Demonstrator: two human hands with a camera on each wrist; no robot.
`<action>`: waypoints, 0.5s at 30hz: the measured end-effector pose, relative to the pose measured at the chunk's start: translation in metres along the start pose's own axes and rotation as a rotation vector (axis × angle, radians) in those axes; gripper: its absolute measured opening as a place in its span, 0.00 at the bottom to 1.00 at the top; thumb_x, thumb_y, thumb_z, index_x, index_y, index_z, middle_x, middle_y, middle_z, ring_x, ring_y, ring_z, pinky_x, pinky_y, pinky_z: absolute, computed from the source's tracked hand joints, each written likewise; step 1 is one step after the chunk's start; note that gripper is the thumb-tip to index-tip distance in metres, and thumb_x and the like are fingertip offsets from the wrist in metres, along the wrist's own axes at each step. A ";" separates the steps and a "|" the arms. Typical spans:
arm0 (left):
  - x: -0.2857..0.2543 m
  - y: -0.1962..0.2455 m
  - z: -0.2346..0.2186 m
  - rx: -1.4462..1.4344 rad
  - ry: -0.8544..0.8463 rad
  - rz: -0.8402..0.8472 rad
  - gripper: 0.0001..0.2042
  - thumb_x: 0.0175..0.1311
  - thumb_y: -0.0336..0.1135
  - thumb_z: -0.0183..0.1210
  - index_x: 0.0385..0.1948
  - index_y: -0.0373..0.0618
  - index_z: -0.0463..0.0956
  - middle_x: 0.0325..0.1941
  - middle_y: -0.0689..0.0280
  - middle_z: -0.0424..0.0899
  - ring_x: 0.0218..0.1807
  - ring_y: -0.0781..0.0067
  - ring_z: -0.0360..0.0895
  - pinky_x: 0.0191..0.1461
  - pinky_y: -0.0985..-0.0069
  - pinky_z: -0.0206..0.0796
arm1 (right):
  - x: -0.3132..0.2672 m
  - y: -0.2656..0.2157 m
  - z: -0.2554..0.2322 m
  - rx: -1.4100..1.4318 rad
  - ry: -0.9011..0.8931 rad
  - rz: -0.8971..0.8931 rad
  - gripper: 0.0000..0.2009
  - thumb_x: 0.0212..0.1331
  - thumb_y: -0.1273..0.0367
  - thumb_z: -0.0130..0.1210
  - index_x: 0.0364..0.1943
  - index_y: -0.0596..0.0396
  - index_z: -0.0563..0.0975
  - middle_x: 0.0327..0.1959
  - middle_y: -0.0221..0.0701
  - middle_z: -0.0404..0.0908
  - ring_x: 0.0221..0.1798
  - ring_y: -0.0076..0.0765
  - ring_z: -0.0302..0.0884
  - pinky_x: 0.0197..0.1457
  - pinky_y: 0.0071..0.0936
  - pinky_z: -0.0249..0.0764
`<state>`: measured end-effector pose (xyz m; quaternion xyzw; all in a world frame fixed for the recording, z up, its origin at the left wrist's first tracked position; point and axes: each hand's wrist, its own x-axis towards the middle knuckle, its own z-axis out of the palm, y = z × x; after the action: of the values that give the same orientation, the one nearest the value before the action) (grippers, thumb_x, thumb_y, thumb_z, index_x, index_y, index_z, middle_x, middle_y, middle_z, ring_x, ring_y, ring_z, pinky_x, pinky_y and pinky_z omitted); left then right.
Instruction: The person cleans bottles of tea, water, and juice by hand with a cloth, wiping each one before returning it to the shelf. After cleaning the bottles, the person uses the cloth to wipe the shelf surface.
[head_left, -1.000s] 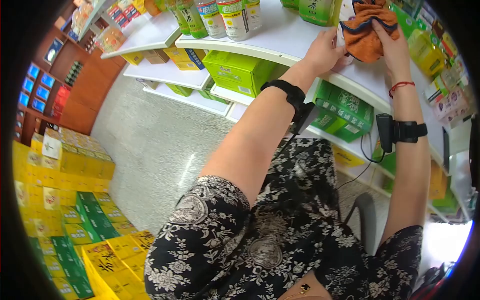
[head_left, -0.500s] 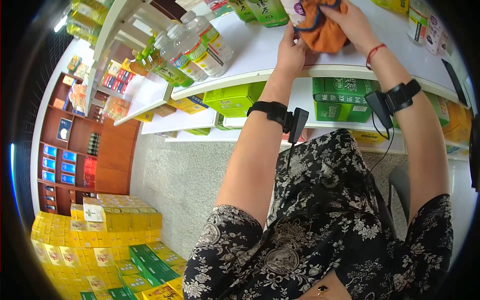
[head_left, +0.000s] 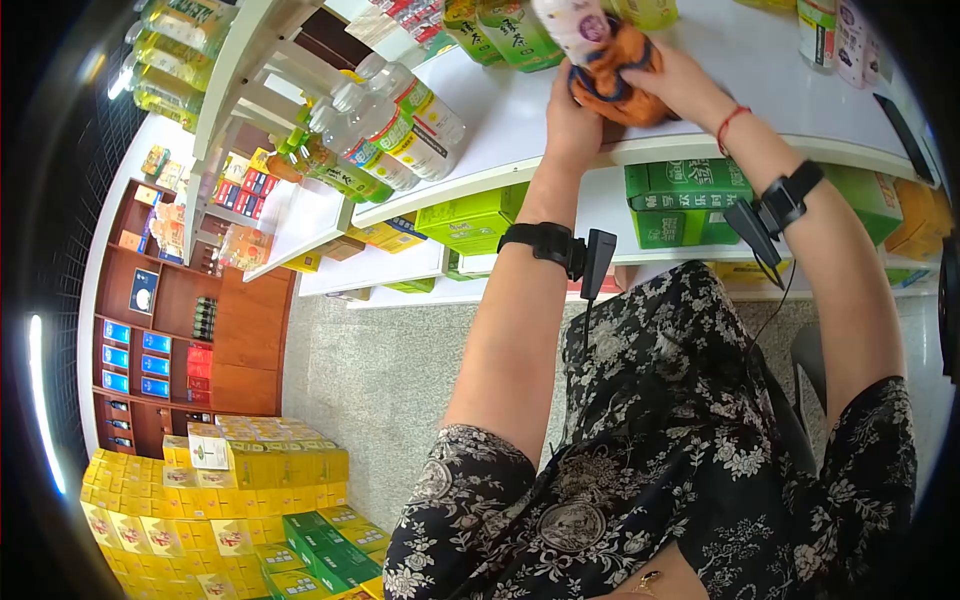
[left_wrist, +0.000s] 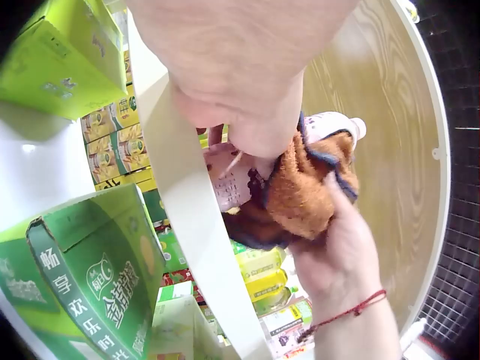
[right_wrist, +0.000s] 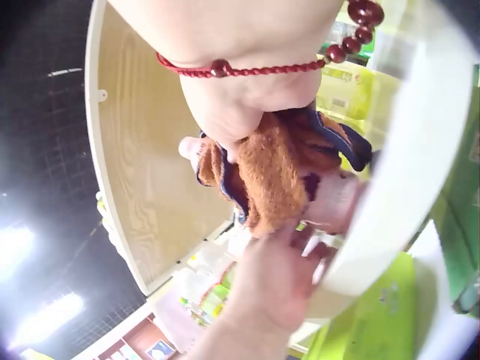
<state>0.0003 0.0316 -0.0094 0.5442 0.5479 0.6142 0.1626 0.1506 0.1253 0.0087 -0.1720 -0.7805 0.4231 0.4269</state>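
Observation:
A pale bottle with purple print (head_left: pixel 580 25) is tilted over the white shelf, partly wrapped in an orange cloth with dark blue edging (head_left: pixel 622 88). The left hand (head_left: pixel 575 125) grips the bottle from its left side; in the left wrist view the bottle's printed end (left_wrist: pixel 231 180) sticks out by that palm. On the other side, the right hand (head_left: pixel 685 85) pinches the cloth against the bottle, its thumb lying on the fabric. In the right wrist view the cloth (right_wrist: pixel 270 176) lies between both hands, and the bottle's cap (right_wrist: pixel 189 148) shows beyond it.
Clear bottles (head_left: pixel 395 120) stand on the shelf at the left, green tea bottles (head_left: pixel 515 35) behind the hands. A dark flat object (head_left: pixel 903 135) lies at the shelf's right. Green boxes (head_left: pixel 690 200) sit on the level below. Yellow cartons (head_left: pixel 200 510) are stacked on the floor.
The view has swung so the shelf's left part shows more. The bottle's printed part is more exposed above the cloth, and the cloth lies bunched lower around it, both hands still on it.

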 end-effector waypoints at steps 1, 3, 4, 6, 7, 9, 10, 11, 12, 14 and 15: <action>-0.003 0.008 -0.002 0.017 -0.036 -0.050 0.28 0.57 0.23 0.54 0.63 0.37 0.59 0.59 0.53 0.72 0.60 0.62 0.69 0.61 0.75 0.61 | -0.007 0.001 0.000 0.035 -0.001 0.029 0.23 0.55 0.65 0.60 0.54 0.60 0.70 0.48 0.35 0.79 0.49 0.31 0.76 0.56 0.28 0.70; 0.006 -0.014 0.000 -0.044 -0.021 -0.081 0.30 0.58 0.21 0.50 0.66 0.38 0.56 0.60 0.54 0.71 0.61 0.62 0.68 0.62 0.75 0.60 | -0.012 -0.003 -0.004 0.026 -0.020 0.085 0.23 0.57 0.65 0.59 0.55 0.61 0.69 0.50 0.34 0.78 0.50 0.29 0.75 0.56 0.27 0.70; 0.010 -0.019 0.001 -0.195 -0.056 -0.064 0.30 0.58 0.20 0.48 0.66 0.38 0.55 0.59 0.55 0.72 0.60 0.63 0.69 0.62 0.76 0.60 | -0.010 -0.007 -0.005 0.025 -0.027 0.148 0.23 0.58 0.66 0.58 0.56 0.62 0.68 0.51 0.34 0.77 0.51 0.27 0.74 0.57 0.26 0.69; 0.006 -0.013 0.001 -0.452 -0.090 -0.115 0.28 0.61 0.21 0.46 0.66 0.40 0.55 0.58 0.57 0.73 0.58 0.66 0.70 0.60 0.76 0.62 | 0.000 -0.013 -0.008 0.035 -0.003 0.124 0.23 0.59 0.65 0.58 0.56 0.62 0.68 0.51 0.34 0.77 0.51 0.26 0.74 0.57 0.26 0.69; 0.007 -0.009 0.002 -0.448 -0.089 -0.114 0.28 0.61 0.21 0.46 0.66 0.40 0.55 0.58 0.57 0.73 0.58 0.66 0.70 0.60 0.76 0.62 | 0.008 -0.018 -0.012 0.044 0.030 0.103 0.24 0.59 0.65 0.58 0.56 0.62 0.68 0.51 0.34 0.77 0.51 0.26 0.73 0.58 0.26 0.69; 0.002 -0.005 0.002 -0.276 -0.086 -0.009 0.27 0.62 0.24 0.50 0.65 0.41 0.57 0.55 0.57 0.73 0.55 0.70 0.71 0.56 0.76 0.66 | 0.020 -0.036 -0.015 0.040 0.068 0.075 0.25 0.59 0.64 0.57 0.58 0.61 0.67 0.51 0.33 0.77 0.51 0.26 0.73 0.58 0.25 0.68; 0.001 0.001 -0.001 -0.290 -0.097 -0.096 0.25 0.63 0.27 0.54 0.62 0.38 0.59 0.51 0.61 0.74 0.49 0.70 0.73 0.54 0.75 0.68 | 0.023 -0.056 -0.015 0.178 0.100 0.030 0.20 0.59 0.71 0.56 0.55 0.62 0.68 0.49 0.34 0.78 0.50 0.28 0.74 0.57 0.25 0.69; 0.000 0.002 -0.001 -0.281 -0.101 -0.107 0.25 0.63 0.27 0.54 0.62 0.38 0.59 0.51 0.61 0.74 0.49 0.70 0.73 0.54 0.75 0.68 | 0.025 -0.068 -0.013 0.315 0.136 -0.016 0.17 0.58 0.77 0.54 0.52 0.63 0.69 0.47 0.34 0.78 0.49 0.29 0.74 0.55 0.24 0.70; -0.002 0.005 0.000 -0.218 -0.069 -0.087 0.24 0.62 0.28 0.56 0.60 0.38 0.60 0.50 0.59 0.74 0.47 0.70 0.73 0.52 0.75 0.69 | 0.032 -0.071 -0.011 0.378 0.234 -0.052 0.16 0.58 0.77 0.53 0.52 0.62 0.70 0.47 0.32 0.78 0.49 0.27 0.74 0.55 0.23 0.70; -0.005 0.013 0.002 -0.047 -0.012 -0.053 0.28 0.59 0.30 0.58 0.62 0.39 0.59 0.50 0.57 0.72 0.49 0.67 0.71 0.48 0.73 0.69 | 0.038 -0.078 -0.012 0.374 0.267 -0.122 0.16 0.59 0.77 0.53 0.52 0.62 0.70 0.47 0.32 0.78 0.49 0.28 0.74 0.55 0.23 0.70; -0.003 0.008 0.001 -0.042 -0.015 -0.059 0.28 0.59 0.30 0.58 0.62 0.39 0.59 0.50 0.57 0.72 0.49 0.67 0.71 0.48 0.73 0.69 | 0.038 -0.082 -0.011 0.366 0.296 -0.193 0.16 0.59 0.77 0.53 0.52 0.62 0.70 0.48 0.32 0.78 0.50 0.28 0.73 0.55 0.23 0.70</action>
<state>0.0055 0.0266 -0.0043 0.5288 0.5496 0.6164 0.1958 0.1450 0.1074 0.0976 -0.0765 -0.6327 0.4847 0.5991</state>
